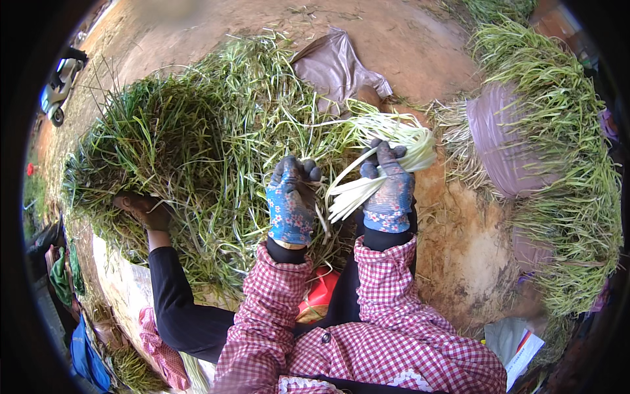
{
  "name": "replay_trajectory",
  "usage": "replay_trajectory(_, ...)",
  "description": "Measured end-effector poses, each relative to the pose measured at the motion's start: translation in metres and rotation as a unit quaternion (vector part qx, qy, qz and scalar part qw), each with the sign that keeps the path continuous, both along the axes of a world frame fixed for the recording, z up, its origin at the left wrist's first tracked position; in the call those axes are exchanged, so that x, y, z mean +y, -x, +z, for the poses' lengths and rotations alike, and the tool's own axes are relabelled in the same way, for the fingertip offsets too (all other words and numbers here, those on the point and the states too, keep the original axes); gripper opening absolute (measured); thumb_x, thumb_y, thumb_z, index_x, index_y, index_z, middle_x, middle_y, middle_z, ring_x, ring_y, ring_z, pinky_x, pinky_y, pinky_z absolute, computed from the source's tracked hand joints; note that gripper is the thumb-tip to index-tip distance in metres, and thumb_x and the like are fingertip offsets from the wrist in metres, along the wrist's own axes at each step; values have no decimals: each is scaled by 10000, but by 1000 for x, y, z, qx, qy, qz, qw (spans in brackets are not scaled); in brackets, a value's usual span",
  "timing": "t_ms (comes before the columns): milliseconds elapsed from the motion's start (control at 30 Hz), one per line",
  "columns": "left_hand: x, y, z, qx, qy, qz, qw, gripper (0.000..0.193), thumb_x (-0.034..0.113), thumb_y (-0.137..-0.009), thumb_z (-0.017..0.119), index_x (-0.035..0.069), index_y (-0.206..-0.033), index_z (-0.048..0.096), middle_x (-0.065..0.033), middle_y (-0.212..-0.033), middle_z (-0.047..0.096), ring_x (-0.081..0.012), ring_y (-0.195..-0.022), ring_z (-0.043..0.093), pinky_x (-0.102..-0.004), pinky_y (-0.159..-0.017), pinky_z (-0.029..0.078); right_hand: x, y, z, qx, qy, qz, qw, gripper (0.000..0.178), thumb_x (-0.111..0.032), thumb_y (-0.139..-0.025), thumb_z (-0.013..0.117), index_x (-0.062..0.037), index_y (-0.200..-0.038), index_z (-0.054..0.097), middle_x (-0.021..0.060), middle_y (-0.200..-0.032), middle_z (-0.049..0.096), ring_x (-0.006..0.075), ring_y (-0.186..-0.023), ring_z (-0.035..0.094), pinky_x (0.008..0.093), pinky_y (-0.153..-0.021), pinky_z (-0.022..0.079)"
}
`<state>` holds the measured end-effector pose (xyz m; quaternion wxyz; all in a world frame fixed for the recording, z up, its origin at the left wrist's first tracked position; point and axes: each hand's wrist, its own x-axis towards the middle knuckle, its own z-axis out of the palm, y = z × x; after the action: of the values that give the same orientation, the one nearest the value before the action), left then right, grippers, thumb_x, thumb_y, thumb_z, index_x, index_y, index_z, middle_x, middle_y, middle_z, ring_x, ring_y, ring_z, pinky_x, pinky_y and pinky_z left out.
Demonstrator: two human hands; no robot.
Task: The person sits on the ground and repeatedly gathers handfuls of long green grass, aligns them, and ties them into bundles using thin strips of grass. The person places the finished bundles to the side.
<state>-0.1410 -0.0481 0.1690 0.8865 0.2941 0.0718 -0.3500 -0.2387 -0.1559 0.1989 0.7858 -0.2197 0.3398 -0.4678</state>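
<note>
honestly, right hand (388, 194) was gripping the stalk bunch (367, 174) over the pile (216, 151), left hand (291, 200) fingers curled on loose stalks; white ends looked uneven, so some could've slipped out.

Stalk bundle (387, 151) between grips; leaf heap (197, 151) left; second heap (564, 164) on sack (492, 138) right.

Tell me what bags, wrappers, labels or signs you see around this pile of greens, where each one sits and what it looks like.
Plastic bag: crumpled, grey-brown, on the dirt at the far edge of the pile of greens.
Plastic sheet: pale purple, on the right, under a second heap of greens.
Packet: flat, white with a red and blue corner, on the ground at lower right.
Red container: partly hidden between the checked sleeves; kind unclear.
No signs or screens.
</note>
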Motion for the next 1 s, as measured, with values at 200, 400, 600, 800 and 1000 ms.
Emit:
replay_trajectory(200,14,-14,12,-148,-61,-17,987,110,115,-907,562,48,-992,585,-83,-909,628,-169,-833,612,-285,-729,516,-1,-1,-2,-16,-29,-4,999,164,-22,-853,605,-148,-909,516,100,-891,647,104,-537,488,211,-437,366)
replay_trajectory(400,4,3,23,-511,-251,-89,817,224,-29,-745,685,35,-960,679,-63,-906,606,-153,-864,584,-263,-761,456,7,-8,0,-45,-29,-36,998,154,-26,-854,611,-142,-899,520,95,-882,645,95,-617,537,201,-439,372)
replay_trajectory(600,1,8,20,-531,-250,-17,809,226,-48,-743,674,18,-959,687,-66,-866,615,-157,-786,572,-253,-710,445,1,-7,-3,-42,-21,-29,998,214,-5,-806,652,-122,-904,502,91,-847,646,103,-530,490,207,-441,381)
replay_trajectory(800,-7,16,8,-296,-151,-32,943,144,-16,-812,634,20,-947,669,-35,-849,628,-114,-738,556,-221,-651,424,4,-7,-4,-13,-13,-6,1000,188,-14,-810,653,-109,-922,536,76,-845,644,97,-563,511,207,-445,379)
replay_trajectory(1000,-3,-7,3,132,128,-17,983,128,107,-938,484,10,-1007,531,-93,-833,553,-166,-620,520,-281,-644,485,-6,1,-7,-91,-46,-49,994,174,-24,-826,645,-115,-918,529,59,-831,643,95,-604,543,205,-448,380)
